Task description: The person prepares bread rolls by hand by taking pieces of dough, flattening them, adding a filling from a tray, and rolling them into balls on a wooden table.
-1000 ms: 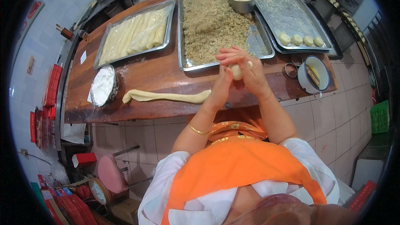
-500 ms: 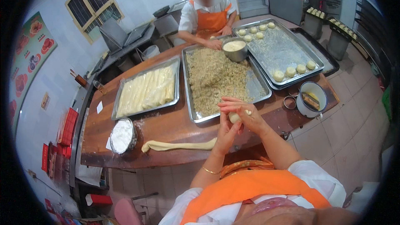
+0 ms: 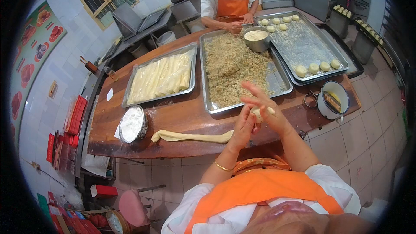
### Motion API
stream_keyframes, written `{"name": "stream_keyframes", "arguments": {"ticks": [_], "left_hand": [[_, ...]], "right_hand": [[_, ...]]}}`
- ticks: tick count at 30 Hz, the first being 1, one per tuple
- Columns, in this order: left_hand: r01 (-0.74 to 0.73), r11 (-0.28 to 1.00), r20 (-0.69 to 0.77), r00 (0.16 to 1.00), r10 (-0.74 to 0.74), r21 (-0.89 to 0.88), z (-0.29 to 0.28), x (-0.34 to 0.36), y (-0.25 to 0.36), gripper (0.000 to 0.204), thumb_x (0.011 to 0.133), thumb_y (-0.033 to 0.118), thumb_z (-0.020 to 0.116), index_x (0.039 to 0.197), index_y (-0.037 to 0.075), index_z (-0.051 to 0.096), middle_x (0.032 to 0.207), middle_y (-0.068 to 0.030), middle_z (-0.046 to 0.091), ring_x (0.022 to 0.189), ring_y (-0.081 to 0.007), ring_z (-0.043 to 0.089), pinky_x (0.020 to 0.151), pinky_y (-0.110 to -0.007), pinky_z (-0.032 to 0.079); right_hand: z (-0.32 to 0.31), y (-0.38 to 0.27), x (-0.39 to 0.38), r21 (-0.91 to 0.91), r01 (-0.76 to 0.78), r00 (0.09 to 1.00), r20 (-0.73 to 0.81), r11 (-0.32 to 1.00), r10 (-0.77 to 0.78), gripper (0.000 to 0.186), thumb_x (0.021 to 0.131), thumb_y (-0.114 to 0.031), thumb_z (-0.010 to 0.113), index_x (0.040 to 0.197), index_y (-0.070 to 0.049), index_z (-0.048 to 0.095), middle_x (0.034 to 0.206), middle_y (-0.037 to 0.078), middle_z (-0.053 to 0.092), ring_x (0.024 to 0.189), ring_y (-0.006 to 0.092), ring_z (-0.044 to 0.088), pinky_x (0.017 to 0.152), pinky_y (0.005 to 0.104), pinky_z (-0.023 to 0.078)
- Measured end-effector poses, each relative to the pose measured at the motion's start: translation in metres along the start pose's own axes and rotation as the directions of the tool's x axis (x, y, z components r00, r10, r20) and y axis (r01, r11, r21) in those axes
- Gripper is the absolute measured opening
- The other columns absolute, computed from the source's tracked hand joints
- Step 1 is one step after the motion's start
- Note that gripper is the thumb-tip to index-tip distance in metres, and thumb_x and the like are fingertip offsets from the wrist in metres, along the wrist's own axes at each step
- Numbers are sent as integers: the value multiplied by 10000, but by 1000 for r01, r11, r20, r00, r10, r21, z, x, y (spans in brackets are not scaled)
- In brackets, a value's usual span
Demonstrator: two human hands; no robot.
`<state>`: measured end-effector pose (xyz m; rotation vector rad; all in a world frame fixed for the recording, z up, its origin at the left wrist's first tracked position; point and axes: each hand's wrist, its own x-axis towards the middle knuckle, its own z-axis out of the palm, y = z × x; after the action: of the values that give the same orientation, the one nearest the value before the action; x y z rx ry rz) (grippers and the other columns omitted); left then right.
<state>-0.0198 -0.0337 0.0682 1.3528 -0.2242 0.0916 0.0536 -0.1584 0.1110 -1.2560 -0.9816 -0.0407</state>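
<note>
A pale, round dough ball point(image 3: 258, 113) sits between my palms above the table's near edge. My left hand point(image 3: 244, 126) cups it from the left, fingers pointing up. From the right my right hand point(image 3: 274, 117) presses over it, upper fingers spread and stretched toward the tray. Both hands partly hide the ball. To the left of my wrists a long strip of dough point(image 3: 193, 136) lies on the wooden table point(image 3: 173, 123). Just beyond my fingers is a metal tray point(image 3: 281, 83) heaped with crumbly brownish filling point(image 3: 236, 67).
At left stand a tray of plastic-covered dough rolls point(image 3: 162, 74) and a bowl of white flour point(image 3: 132, 123). At right are a tray with round dough pieces point(image 3: 310, 43), a metal ring point(image 3: 310, 100) and a white enamel pot point(image 3: 333, 99). Across the table, a co-worker point(image 3: 229, 6) works beside a bowl point(image 3: 256, 40).
The view has tilted, so the table appears higher and further right. My hands still hold the dough ball; my right fingers have lifted and spread. The co-worker's hands have drawn closer together.
</note>
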Motion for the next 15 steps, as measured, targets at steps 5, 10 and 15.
{"name": "stream_keyframes", "arguments": {"ticks": [5,10,15], "left_hand": [[-142,985,-75,986,149,95,7,6,-21,442,1042,472,457,1260,87,457,844,8,534,662,-62,471,568,-193,366],[3,1000,21,1000,-3,11,7,-2,-2,641,1007,610,423,1341,63,426,951,-38,561,722,-89,532,576,-230,407],[-118,984,25,993,115,131,4,6,-14,597,1009,584,438,1328,80,424,855,-16,536,638,-79,479,523,-217,370]], "right_hand": [[-18,10,-3,26,-57,977,208,998,51,591,1049,-515,375,1040,-73,768,1208,128,699,1357,345,467,1151,469,300],[4,0,-2,-17,52,998,-47,999,-53,627,1046,-528,367,981,-59,779,1188,182,698,1337,375,486,1149,495,287],[-16,11,-5,7,6,986,168,1000,-7,619,1047,-527,365,1042,-53,763,1311,189,632,1386,361,428,1162,483,271]]}}
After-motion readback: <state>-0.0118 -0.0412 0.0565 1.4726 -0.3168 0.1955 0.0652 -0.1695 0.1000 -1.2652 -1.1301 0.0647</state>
